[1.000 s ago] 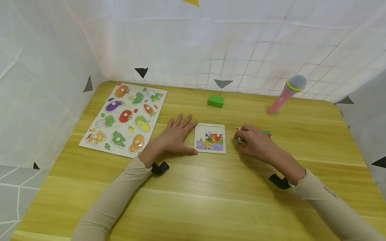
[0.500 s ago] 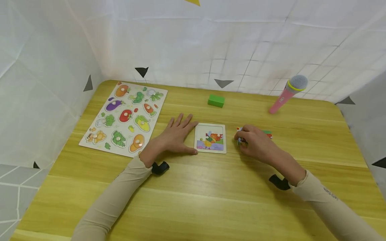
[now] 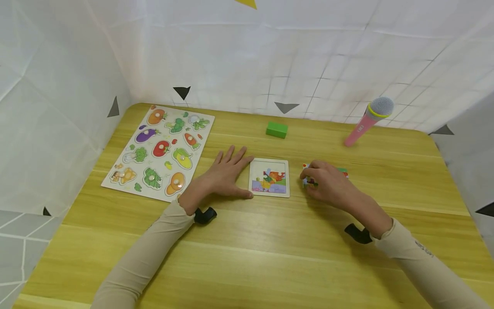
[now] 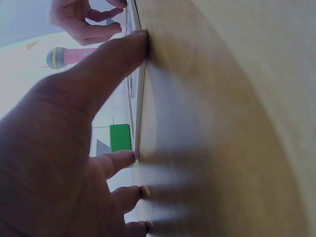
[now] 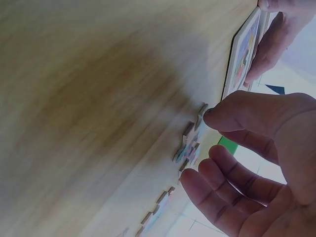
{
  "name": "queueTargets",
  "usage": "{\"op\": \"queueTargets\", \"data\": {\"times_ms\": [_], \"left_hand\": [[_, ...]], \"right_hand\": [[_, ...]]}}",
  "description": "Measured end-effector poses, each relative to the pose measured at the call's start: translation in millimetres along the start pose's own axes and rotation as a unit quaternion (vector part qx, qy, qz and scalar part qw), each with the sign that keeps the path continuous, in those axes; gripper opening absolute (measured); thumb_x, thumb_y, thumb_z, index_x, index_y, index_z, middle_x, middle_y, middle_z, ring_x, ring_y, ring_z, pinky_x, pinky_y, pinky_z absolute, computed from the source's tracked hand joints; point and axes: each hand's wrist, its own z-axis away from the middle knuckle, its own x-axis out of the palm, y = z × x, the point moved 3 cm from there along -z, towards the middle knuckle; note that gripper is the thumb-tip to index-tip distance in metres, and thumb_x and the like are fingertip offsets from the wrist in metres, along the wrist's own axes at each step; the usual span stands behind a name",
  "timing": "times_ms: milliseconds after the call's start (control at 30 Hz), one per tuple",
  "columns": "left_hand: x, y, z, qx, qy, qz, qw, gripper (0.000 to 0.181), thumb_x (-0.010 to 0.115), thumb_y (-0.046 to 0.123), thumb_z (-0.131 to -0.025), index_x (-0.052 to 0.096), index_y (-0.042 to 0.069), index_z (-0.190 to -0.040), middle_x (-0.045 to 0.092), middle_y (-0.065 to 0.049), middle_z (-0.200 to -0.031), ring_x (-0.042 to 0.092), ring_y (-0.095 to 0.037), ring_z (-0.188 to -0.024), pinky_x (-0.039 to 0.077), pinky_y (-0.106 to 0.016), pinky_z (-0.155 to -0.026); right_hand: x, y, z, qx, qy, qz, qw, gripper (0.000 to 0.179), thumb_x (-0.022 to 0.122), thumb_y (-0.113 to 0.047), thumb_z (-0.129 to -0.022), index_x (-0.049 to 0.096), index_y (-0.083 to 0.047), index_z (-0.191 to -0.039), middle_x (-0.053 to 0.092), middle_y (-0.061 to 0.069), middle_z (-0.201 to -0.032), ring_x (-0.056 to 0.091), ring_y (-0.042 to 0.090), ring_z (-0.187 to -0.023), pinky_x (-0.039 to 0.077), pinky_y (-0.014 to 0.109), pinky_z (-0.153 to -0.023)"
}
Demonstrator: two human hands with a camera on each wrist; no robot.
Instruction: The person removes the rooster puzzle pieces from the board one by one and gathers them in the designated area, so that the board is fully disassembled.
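Note:
My left hand point(image 3: 224, 178) lies spread on the table, its thumb and index finger at the left edge of a small square jigsaw tray point(image 3: 256, 169). Joined pieces with a colourful cartoon picture fill the lower and right parts of that tray. Right of it, my right hand point(image 3: 328, 184) pinches a puzzle piece point(image 5: 201, 116) between thumb and index finger, low over the table. Its other fingers are loosely curled. More loose pieces point(image 5: 188, 148) lie around and under this hand, partly hidden by it; one with green and red point(image 3: 343, 171) shows behind the knuckles.
A vegetable knob-puzzle board point(image 3: 164, 165) lies at the left, near my left wrist. Towards the back are a green block point(image 3: 276, 129) and a pink toy microphone point(image 3: 364, 124). White sheeting point(image 3: 231, 64) borders the table's back and sides.
The puzzle piece in my right fingers has turned slightly, with different colours showing between them. Both hands have stayed in about the same places, and the tray has not moved.

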Motion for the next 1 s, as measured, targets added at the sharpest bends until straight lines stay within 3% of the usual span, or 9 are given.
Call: {"op": "queueTargets", "data": {"times_ms": [533,1000], "left_hand": [[0.4,-0.9,-0.4,-0.001,-0.001,-0.001,1.0000,0.108,0.068,0.070,-0.081,0.017,0.020,-0.162,-0.002,-0.010,-0.168,-0.009,-0.036,-0.151,-0.003,-0.058,-0.117],[1.7,-1.3,-0.7,-0.006,-0.002,-0.001,1.0000,0.107,0.067,0.070,-0.081,0.016,0.022,-0.162,-0.003,-0.008,-0.168,-0.010,-0.035,-0.151,-0.003,-0.056,-0.118]], "right_hand": [[0.6,-16.3,-18.8,-0.012,0.005,0.003,0.9999,0.025,0.079,-0.004,-0.078,0.074,-0.006,-0.103,0.065,0.008,-0.100,0.059,0.022,-0.082,0.051,0.038,-0.069],[3.0,-29.0,-36.1,-0.019,-0.004,-0.002,0.9998,0.033,0.079,-0.006,-0.079,0.070,-0.002,-0.111,0.067,0.011,-0.107,0.064,0.026,-0.094,0.054,0.044,-0.079]]}}
